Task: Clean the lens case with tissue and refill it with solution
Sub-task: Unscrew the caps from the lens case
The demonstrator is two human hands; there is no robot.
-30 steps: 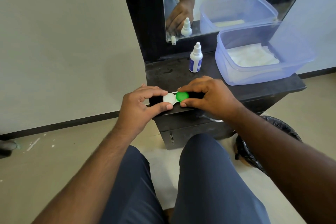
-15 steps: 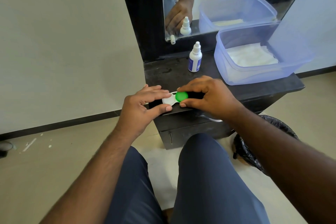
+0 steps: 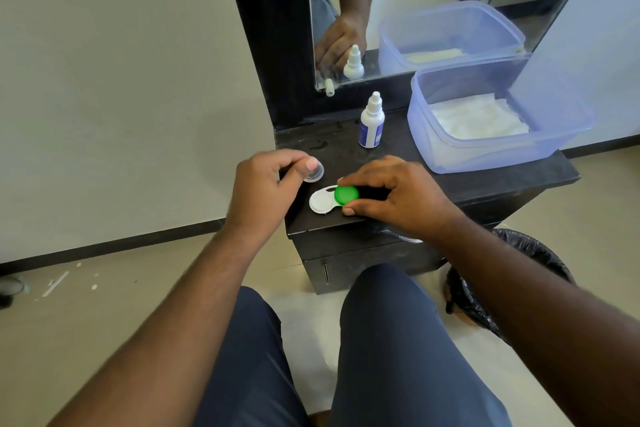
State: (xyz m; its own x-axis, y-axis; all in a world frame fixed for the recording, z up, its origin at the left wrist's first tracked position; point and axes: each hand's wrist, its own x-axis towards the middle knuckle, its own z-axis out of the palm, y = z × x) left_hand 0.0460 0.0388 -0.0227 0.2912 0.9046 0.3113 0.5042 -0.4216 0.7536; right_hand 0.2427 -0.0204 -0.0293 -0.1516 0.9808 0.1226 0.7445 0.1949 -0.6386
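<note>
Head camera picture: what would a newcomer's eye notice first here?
The bright green cap on the white lens case stands out at the front of the dark table, with the right hand holding that end. Left of it, the left hand pinches the removed clear cap. At the back right sits a bluish plastic tub with white tissue inside.

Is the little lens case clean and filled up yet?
Not yet. Done: the white cap is off, held in the left hand. In hand: the right hand steadies the lens case, green cap still on. Left: wiping with tissue from the tub, then refilling from the solution bottle.
</note>
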